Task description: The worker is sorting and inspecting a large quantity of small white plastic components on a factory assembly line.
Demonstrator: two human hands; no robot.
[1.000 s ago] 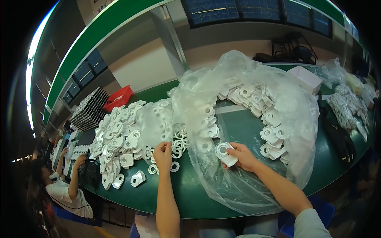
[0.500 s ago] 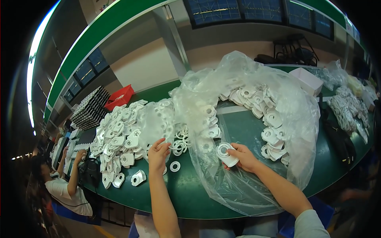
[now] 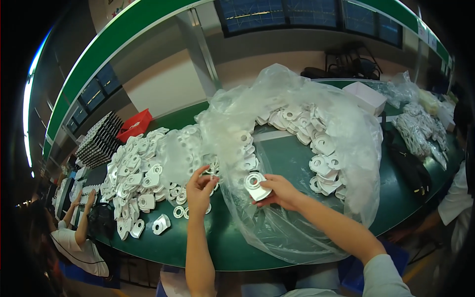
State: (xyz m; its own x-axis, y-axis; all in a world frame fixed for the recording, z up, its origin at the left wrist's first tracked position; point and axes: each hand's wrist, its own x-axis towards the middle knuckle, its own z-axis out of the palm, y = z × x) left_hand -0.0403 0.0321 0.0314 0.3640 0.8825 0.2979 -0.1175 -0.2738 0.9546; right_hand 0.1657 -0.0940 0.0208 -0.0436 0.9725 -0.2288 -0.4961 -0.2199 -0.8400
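Head view looks down on a green bench (image 3: 232, 247) where two bare hands work among white plastic parts; the right hand (image 3: 280, 190) lies inside a big clear bag (image 3: 307, 163), fingers closed round a white plate (image 3: 256, 184) with a round hole, held just above the bag's floor; the left hand (image 3: 200, 187) is raised at the bag's mouth, thumb and fingers pinched together over a small white ring (image 3: 213, 179), though whether it truly grips the ring I cannot tell; loose rings (image 3: 178, 212) lie on the bench just below it, and a heap of plates (image 3: 136, 171) spreads to the left; more plates (image 3: 324, 148) sit inside the bag. By my reading, the step in hand is mating a ring to the plate; the next move calls for bringing the two hands together, with the ring lined up over the hole.
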